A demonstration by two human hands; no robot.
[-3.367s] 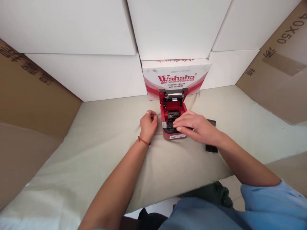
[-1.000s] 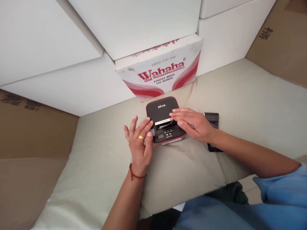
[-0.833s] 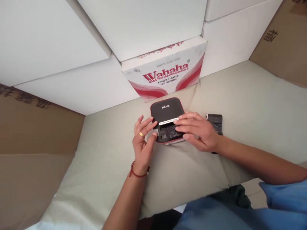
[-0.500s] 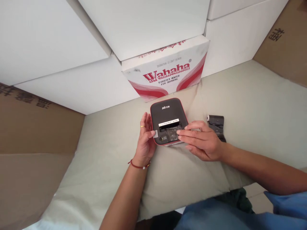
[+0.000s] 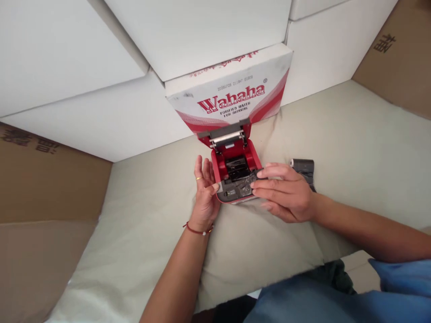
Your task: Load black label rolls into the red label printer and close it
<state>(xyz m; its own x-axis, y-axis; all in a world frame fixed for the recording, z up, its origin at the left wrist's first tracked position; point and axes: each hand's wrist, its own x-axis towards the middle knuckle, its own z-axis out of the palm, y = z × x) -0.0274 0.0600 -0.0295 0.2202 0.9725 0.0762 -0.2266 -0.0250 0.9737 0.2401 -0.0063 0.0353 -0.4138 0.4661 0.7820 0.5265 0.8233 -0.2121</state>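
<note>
A small label printer point(image 5: 232, 196), black on top with a red body, sits on the cloth with its lid point(image 5: 227, 134) raised. Inside its red compartment lies a black label roll point(image 5: 236, 168), and a dark shiny strip point(image 5: 247, 185) runs over the front panel. My left hand point(image 5: 206, 193) grips the printer's left side, the thumb pressing on the front left corner and the fingers along the side. My right hand point(image 5: 286, 193) holds the front right corner, fingertips on the strip's edge; its thumb is hard to make out.
A white and red Wahaha water carton point(image 5: 232, 92) stands right behind the raised lid. White boxes point(image 5: 208, 36) form a wall above it. Brown cartons point(image 5: 50, 188) flank both sides. Another dark roll point(image 5: 303, 166) lies on the cloth, partly behind my right hand.
The printer's lid has swung up and back, showing the roll inside. Both hands have stayed at the printer's sides, with hardly any movement.
</note>
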